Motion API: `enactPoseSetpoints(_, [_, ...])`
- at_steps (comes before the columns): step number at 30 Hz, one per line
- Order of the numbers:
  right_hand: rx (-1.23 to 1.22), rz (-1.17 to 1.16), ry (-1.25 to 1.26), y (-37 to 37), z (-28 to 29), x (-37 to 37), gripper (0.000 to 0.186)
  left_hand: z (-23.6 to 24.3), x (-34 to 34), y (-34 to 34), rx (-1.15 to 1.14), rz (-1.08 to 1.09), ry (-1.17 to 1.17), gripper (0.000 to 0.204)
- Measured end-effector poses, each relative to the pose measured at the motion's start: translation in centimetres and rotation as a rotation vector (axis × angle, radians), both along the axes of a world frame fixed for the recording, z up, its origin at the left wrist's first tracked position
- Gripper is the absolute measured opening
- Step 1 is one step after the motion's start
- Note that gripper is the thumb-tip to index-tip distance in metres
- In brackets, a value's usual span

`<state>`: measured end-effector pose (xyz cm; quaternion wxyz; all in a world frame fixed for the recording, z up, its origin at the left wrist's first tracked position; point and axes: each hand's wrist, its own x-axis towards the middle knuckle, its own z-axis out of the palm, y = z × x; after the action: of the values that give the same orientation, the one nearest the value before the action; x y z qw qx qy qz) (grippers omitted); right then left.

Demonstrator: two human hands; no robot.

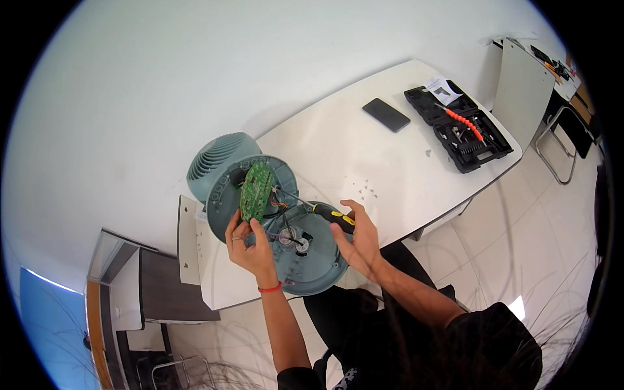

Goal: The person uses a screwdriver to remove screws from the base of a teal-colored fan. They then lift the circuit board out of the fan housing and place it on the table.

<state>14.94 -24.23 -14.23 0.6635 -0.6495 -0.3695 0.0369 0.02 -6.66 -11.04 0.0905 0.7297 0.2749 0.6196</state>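
Note:
My left hand [250,244] pinches the lower edge of a green circuit board [257,193], which stands tilted in front of an opened round grey-green housing [224,201]. In my right hand [359,239] is a black and yellow screwdriver [334,218], its shaft pointing left toward the board's right edge; whether the tip touches the board I cannot tell. Below lies the other round housing half [318,260], with a motor hub and wires inside. Thin coloured wires [279,207] run between the two halves. Behind them sits a ribbed grey-green fan head [224,162].
Several small screws [365,189] lie on the white table [312,146], right of the housing. Farther right are a black phone [387,115] and an open black tool case [465,140] with an orange flexible shaft [465,123] across it. A chair [565,140] stands beyond the table's right end.

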Motion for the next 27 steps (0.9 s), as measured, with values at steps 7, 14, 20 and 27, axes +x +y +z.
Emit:
enactPoseSetpoints(7, [0.102,-0.042,0.0,0.8,-1.6,0.2,0.043,-0.3,0.2,-0.3,-0.144,-0.096,-0.099,0.014])
enactPoseSetpoints(14, [-0.212,0.131,0.146,-0.2,-1.1,1.7,0.042,-0.3,0.1,-0.6,-0.284,-0.149,-0.159,0.018])
enactPoseSetpoints(20, [0.081,0.026,0.095,0.6,-1.0,0.7,0.035,0.2,0.4,-1.2,-0.358,-0.179,-0.237,0.014])
enactPoseSetpoints(27, [-0.148,0.202,0.329,-0.2,-0.4,1.5,0.045,0.2,0.3,-1.4,-0.406,-0.234,-0.3,0.013])
